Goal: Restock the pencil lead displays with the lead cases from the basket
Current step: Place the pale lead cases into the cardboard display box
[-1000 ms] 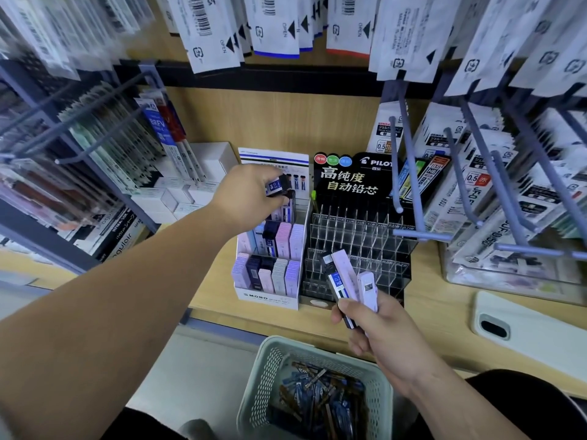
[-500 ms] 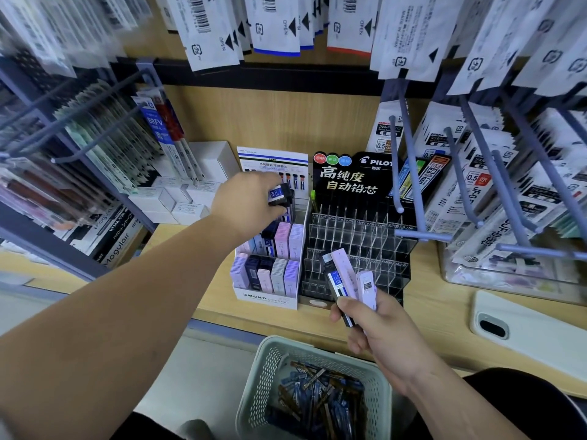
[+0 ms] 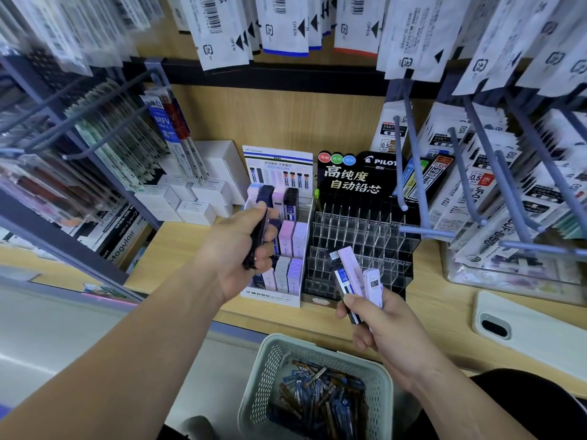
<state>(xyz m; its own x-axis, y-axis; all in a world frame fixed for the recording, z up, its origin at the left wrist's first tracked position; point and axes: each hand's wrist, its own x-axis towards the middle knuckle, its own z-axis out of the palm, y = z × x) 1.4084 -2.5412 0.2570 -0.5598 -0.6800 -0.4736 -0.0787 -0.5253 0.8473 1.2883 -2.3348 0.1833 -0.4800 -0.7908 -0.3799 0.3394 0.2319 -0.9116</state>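
Note:
The white MONO display (image 3: 270, 295) on the wooden shelf holds pink, lilac and dark lead cases in stepped rows. My left hand (image 3: 235, 249) hovers before its middle rows, shut on a dark lead case (image 3: 259, 239). Beside it stands the black Pilot display (image 3: 359, 236), its clear slots bare. My right hand (image 3: 381, 328) is low in front of that rack, gripping three lead cases (image 3: 347, 271): one black, one pink, one pale lilac. The pale green basket (image 3: 270, 360) below holds several lead cases (image 3: 317, 395).
A white phone (image 3: 521, 325) lies on the shelf at right. Grey peg hooks (image 3: 416, 192) with hanging refill packs jut out above the Pilot rack. White boxes (image 3: 197, 198) are stacked left of the MONO display. Angled racks of pens fill the far left.
My left hand has drawn back and down from the MONO display's top row, where a black case now stands at the right. The hand still grips a dark case. My right hand barely moved.

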